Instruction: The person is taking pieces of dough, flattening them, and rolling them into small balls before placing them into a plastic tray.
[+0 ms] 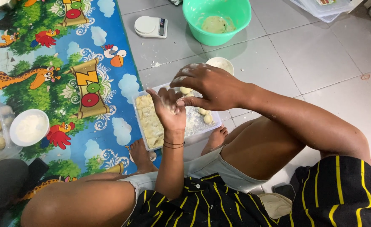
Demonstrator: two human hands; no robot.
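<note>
Your left hand (168,110) is upturned and your right hand (206,86) lies across it, palm down — whether dough sits pressed between them is hidden. Both hover over the clear plastic tray (142,126) of dough on the floor, by your feet — a green bowl (217,19) stands far beyond.

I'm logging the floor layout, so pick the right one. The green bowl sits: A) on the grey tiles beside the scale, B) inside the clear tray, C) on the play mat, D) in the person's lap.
A: the green bowl stands on the grey tiles, just right of the white scale, off the play mat and beyond the clear tray.
</note>
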